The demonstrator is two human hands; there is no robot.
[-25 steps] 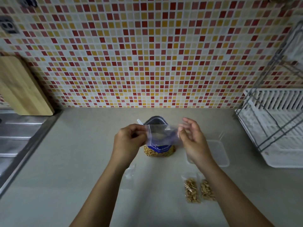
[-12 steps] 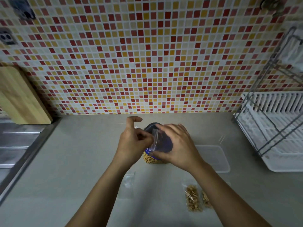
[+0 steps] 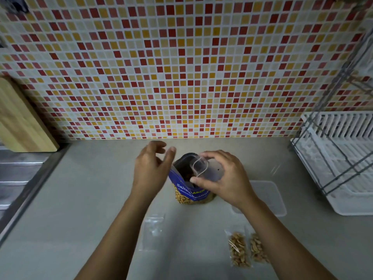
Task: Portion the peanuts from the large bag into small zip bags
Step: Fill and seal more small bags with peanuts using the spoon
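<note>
Right fingers (image 3: 194,180) pinching zip bag (image 3: 201,168), over peanut bag (image 3: 186,190)

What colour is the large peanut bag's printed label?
Dark blue on the large peanut bag, seen from the head view.

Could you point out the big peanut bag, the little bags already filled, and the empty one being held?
big peanut bag (image 3: 190,196): head view, blue label front.
filled little bags (image 3: 239,252): head view, peanuts in the left one.
empty little bag (image 3: 212,171): head view, clear side under the right hand (image 3: 226,178).
</note>
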